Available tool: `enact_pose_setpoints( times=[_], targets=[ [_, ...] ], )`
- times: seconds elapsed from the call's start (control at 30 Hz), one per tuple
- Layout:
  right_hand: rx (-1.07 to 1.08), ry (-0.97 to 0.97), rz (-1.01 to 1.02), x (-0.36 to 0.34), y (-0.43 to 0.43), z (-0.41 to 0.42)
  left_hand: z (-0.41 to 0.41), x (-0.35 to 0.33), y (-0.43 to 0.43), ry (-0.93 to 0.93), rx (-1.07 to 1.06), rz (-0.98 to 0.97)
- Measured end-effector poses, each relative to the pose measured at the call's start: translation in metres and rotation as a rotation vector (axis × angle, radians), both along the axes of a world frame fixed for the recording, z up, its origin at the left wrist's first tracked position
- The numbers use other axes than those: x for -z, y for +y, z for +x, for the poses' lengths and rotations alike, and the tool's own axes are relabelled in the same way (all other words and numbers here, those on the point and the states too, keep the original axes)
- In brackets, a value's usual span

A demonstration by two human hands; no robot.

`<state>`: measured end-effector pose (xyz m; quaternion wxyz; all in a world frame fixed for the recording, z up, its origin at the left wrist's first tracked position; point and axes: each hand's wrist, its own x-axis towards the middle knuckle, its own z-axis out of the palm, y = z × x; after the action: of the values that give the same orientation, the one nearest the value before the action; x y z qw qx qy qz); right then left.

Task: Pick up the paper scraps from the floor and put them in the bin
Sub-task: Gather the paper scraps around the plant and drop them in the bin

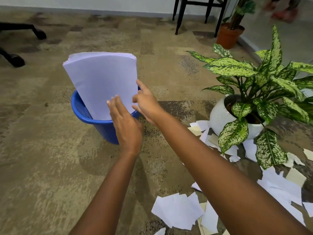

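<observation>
Scraps (177, 211) nearest, strewn on carpet (42, 158) right of the arms, more round the white pot (220, 116) under the plant (264, 92). White and cream, torn, flat, ragged edges. Likely feather-light and floppy, not fragile; loose ones probably slide, so best to gather several and pinch at the edges. Stack (101, 82) of white sheets stands upright in the blue bin (79, 109), bowed, well above the rim. Left hand (126, 126) lies flat on its face, right hand (145, 102) has fingers spread at its right edge; neither grips anything.

white-potted plant (265, 109) right; terracotta pot (228, 37), stool legs (198, 3) behind
</observation>
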<state>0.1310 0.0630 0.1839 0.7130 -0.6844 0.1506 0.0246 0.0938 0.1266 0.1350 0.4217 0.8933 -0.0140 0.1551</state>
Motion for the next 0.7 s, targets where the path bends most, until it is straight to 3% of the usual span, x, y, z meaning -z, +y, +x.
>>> enact_pose_setpoints(
  times=[0.07, 0.13, 0.27, 0.37, 0.47, 0.6, 0.7],
  targets=[
    [0.133, -0.097, 0.003, 0.012, -0.01, -0.016, -0.019, 0.013, -0.001, -0.139, 0.091, 0.075],
    [0.227, -0.098, -0.076, 0.036, -0.024, -0.039, -0.043, 0.037, -0.005, -0.161, 0.197, 0.195],
    [0.245, 0.145, -0.485, 0.107, -0.053, -0.109, -0.092, 0.092, -0.016, 0.316, 0.437, 0.483],
    [0.062, 0.396, -0.723, 0.155, -0.071, -0.16, -0.124, 0.12, -0.018, 0.638, 0.628, 0.644],
    [-0.169, 0.58, -0.939, 0.176, -0.083, -0.199, -0.144, 0.132, -0.021, 0.814, 0.739, 0.786],
    [-0.402, 0.713, -0.952, 0.18, -0.088, -0.23, -0.158, 0.129, -0.03, 0.734, 0.711, 0.941],
    [-0.444, 0.718, -1.016, 0.179, -0.088, -0.241, -0.161, 0.129, -0.033, 0.711, 0.659, 0.935]
  ],
)
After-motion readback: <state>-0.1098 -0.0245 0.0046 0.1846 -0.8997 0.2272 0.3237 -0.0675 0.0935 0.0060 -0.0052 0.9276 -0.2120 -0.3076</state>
